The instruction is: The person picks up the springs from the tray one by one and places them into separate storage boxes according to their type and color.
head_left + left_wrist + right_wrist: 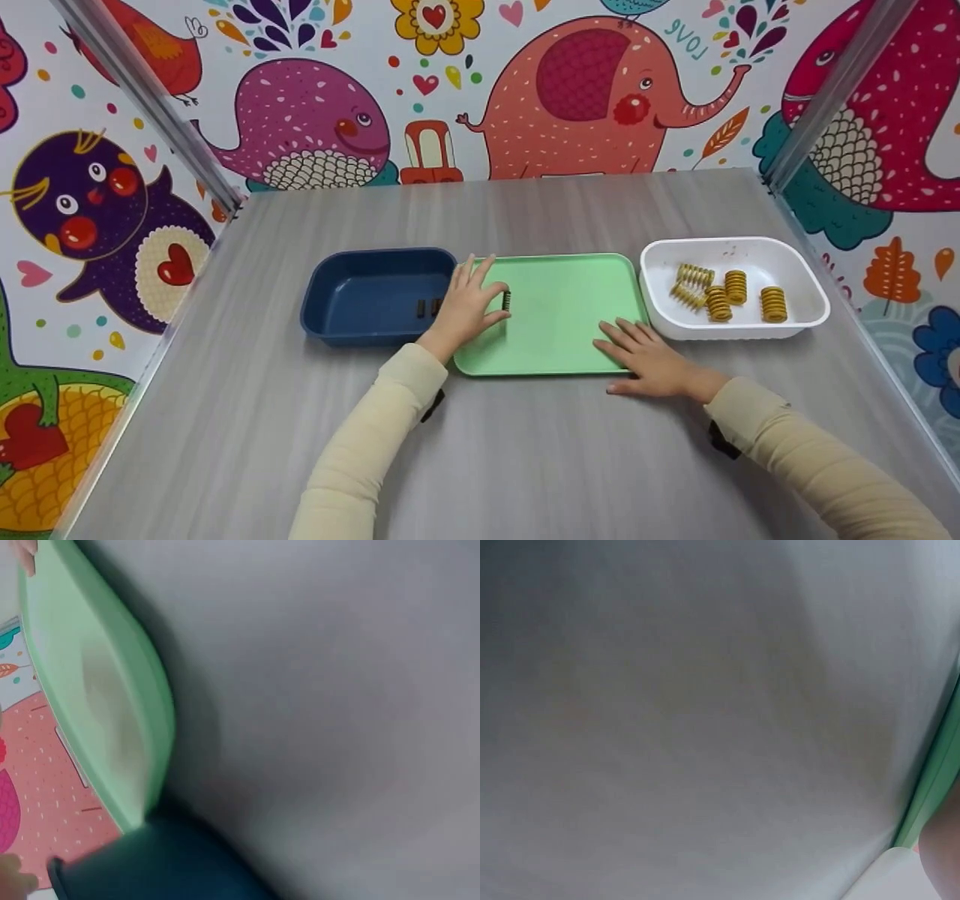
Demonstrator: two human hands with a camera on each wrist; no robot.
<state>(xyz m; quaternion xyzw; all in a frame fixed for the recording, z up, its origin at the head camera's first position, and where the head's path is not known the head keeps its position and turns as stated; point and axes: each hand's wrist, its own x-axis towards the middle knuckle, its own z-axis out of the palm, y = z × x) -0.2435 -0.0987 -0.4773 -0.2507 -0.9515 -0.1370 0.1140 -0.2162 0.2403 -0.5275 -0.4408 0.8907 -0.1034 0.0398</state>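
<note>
In the head view my left hand (461, 311) reaches over the left edge of the light green tray (555, 315). Its thumb and index finger pinch a small dark coil spring (506, 301) by the ends, close over the tray. My right hand (652, 361) lies with spread fingers on the tray's front right corner, holding nothing. The left wrist view catches the tray's rim (142, 667) and a blurred bit of fingers (15, 881) at the lower left; the spring is hidden there.
Left of the tray stands a dark blue bin (375, 262) with small dark springs, partly behind my left hand. A white bin (806, 300) with several yellow coil springs stands right of the tray. Metal posts (840, 97) rise at the table's back corners before a patterned wall.
</note>
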